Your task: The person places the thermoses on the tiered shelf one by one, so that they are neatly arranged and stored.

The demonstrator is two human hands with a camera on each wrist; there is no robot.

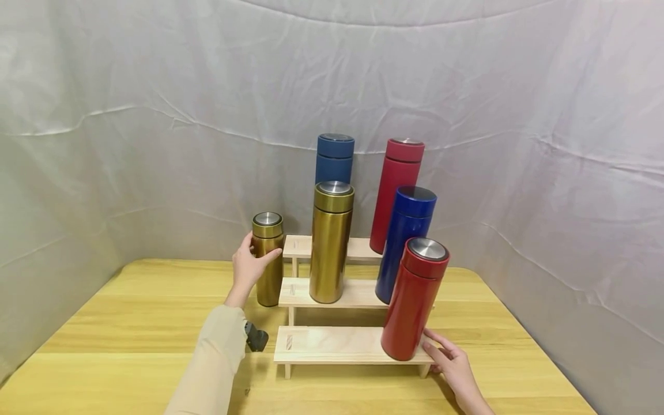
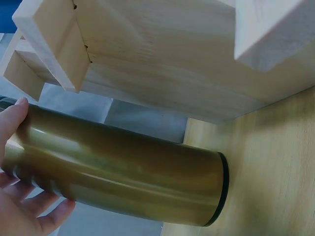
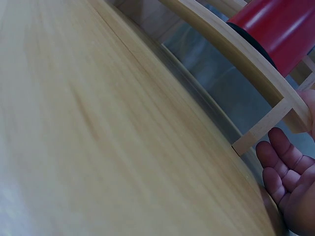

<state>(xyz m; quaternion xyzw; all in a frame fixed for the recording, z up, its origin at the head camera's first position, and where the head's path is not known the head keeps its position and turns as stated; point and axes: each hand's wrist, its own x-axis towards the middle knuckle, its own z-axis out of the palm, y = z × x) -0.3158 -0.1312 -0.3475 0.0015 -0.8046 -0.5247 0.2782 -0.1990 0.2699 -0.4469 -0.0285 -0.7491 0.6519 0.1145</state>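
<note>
My left hand (image 1: 248, 266) grips a short gold thermos (image 1: 270, 285) beside the left end of a three-step wooden stand (image 1: 337, 343). Thumb and fingers wrap its upper body in the left wrist view, where the lower gold body (image 2: 133, 172) shows its dark base close to the tabletop; whether it touches is unclear. At the stand's lower right end, my right hand (image 1: 453, 366) holds the edge of the bottom step, thumb near the top. In the right wrist view, several fingers of that hand (image 3: 290, 182) curl below the step beside a leg (image 3: 263, 125).
A red thermos (image 1: 415, 305) stands on the bottom step's right. The middle step bears a tall gold thermos (image 1: 331, 253) and a blue one (image 1: 404, 248). Behind are a dull blue thermos (image 1: 334, 164) and a crimson one (image 1: 395, 196). A black object (image 1: 256, 336) is by the left sleeve.
</note>
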